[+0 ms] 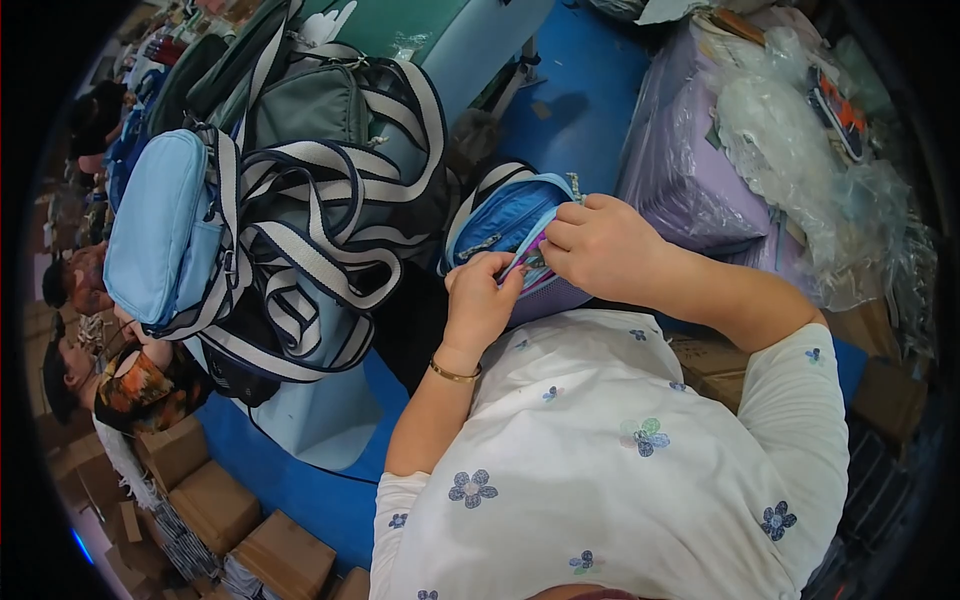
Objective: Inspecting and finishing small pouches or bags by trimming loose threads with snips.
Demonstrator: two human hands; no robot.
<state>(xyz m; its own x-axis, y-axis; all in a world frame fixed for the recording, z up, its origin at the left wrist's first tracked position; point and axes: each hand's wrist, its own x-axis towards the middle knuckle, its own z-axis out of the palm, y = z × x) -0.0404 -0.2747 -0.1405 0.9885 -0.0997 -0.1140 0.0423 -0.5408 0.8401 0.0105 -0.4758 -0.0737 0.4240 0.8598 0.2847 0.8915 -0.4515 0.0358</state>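
Note:
A small blue bag (512, 216) with a zip opening lies in front of my body, its blue inside showing. My left hand (481, 299) pinches the near edge of the opening. Above and right of it, my right hand (601, 243) has its fingers closed on the bag's edge near the zip. A bit of purple shows between the two hands; what it is I cannot make out. The fingertips of both hands are partly hidden. Left of the bag is a heap of bags with striped straps (325, 240), with a light blue bag (160, 225) at its left end.
A green bag (310, 108) lies at the back of the heap on a table. Purple bundles in clear plastic (685, 150) stand at right, with loose plastic film (775, 130) on top. Cardboard boxes (215, 505) sit on the blue floor at lower left. Other people are at far left.

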